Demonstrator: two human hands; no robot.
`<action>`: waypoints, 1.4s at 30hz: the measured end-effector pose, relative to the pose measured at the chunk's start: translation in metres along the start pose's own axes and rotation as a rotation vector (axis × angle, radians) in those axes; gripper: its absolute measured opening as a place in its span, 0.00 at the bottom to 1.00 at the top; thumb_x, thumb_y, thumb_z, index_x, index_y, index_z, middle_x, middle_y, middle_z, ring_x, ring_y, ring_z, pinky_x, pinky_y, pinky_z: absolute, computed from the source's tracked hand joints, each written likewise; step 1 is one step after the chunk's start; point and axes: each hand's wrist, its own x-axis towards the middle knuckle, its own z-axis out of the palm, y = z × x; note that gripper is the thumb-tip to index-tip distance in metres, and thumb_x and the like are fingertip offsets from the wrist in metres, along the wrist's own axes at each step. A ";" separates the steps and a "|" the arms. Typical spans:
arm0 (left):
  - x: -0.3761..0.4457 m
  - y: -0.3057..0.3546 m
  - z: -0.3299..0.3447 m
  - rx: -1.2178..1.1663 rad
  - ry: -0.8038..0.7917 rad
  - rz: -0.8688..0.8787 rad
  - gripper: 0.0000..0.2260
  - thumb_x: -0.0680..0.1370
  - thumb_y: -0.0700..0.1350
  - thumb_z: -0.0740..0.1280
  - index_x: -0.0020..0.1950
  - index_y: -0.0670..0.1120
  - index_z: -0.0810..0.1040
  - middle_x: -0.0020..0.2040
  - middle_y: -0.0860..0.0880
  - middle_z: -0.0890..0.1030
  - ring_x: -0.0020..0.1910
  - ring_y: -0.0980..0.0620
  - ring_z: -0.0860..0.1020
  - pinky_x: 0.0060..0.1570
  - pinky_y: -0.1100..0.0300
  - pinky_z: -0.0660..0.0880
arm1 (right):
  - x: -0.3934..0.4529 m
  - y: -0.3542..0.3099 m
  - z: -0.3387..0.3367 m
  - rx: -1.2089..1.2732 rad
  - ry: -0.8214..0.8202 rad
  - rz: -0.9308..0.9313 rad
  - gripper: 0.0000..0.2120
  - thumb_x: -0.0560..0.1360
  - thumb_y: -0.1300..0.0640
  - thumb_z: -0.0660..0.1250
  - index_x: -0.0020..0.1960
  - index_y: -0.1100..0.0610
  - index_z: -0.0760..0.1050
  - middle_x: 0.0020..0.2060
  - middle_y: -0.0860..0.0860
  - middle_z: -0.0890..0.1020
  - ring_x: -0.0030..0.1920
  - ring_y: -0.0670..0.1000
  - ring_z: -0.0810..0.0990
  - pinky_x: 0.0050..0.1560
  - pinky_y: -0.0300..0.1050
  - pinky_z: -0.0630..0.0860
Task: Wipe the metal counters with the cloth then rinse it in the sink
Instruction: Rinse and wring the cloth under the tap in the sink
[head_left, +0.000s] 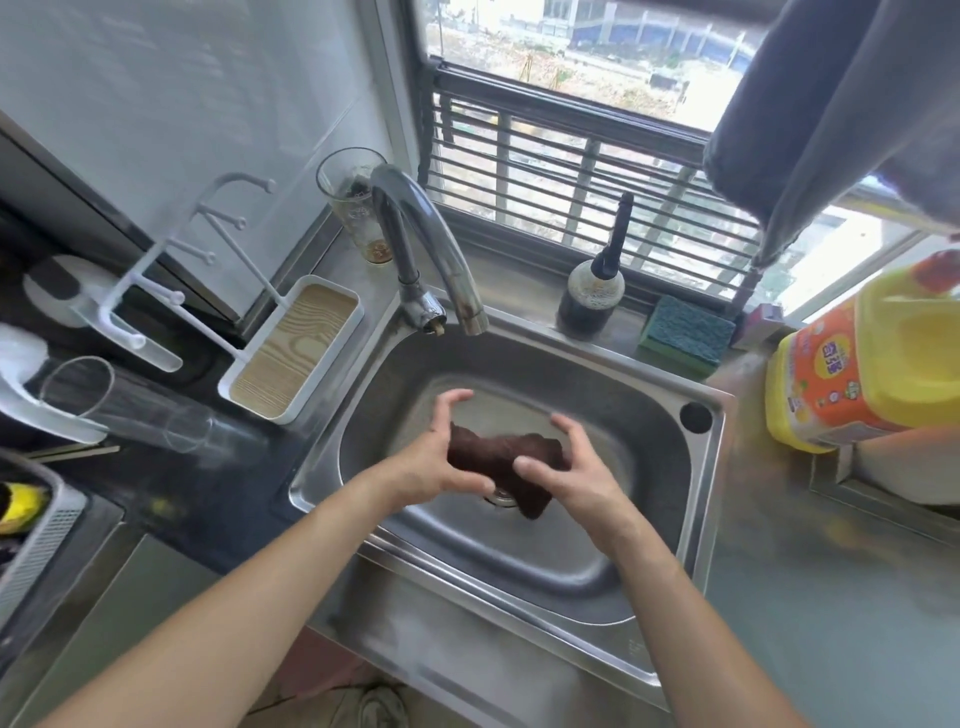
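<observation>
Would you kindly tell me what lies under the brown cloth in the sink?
Under the brown cloth, held by the left hand and right hand, the drain partly shows on the sink floor. The rest of the drain is covered.

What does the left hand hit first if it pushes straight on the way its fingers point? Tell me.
Probably the back wall of the sink. The left hand holds the brown cloth over the basin, fingers aimed away from the body; the faucet spout seems higher, though depth is unclear.

Cloth (501, 460) btwn both hands over sink (613, 613); faucet (426, 249) behind, sponge (685, 335) back-right.
</observation>
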 end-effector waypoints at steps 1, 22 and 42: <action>0.001 0.003 0.003 0.199 0.005 0.037 0.44 0.65 0.44 0.81 0.72 0.63 0.60 0.57 0.45 0.75 0.57 0.49 0.77 0.60 0.59 0.73 | 0.000 0.000 0.000 -0.102 -0.047 0.007 0.39 0.71 0.56 0.80 0.76 0.47 0.65 0.62 0.53 0.78 0.59 0.52 0.82 0.50 0.41 0.82; 0.034 0.100 0.168 0.109 0.415 0.276 0.10 0.82 0.55 0.64 0.46 0.50 0.75 0.37 0.52 0.82 0.38 0.53 0.81 0.41 0.52 0.77 | -0.076 0.033 -0.129 -0.125 0.943 -0.203 0.19 0.74 0.38 0.75 0.44 0.54 0.79 0.37 0.50 0.84 0.39 0.53 0.81 0.42 0.45 0.74; 0.056 0.148 0.283 0.634 0.424 0.519 0.24 0.69 0.37 0.72 0.63 0.51 0.73 0.62 0.48 0.71 0.62 0.46 0.67 0.64 0.54 0.68 | -0.104 0.081 -0.221 -0.402 1.222 -0.071 0.15 0.74 0.60 0.74 0.58 0.62 0.77 0.53 0.61 0.80 0.55 0.64 0.78 0.54 0.54 0.74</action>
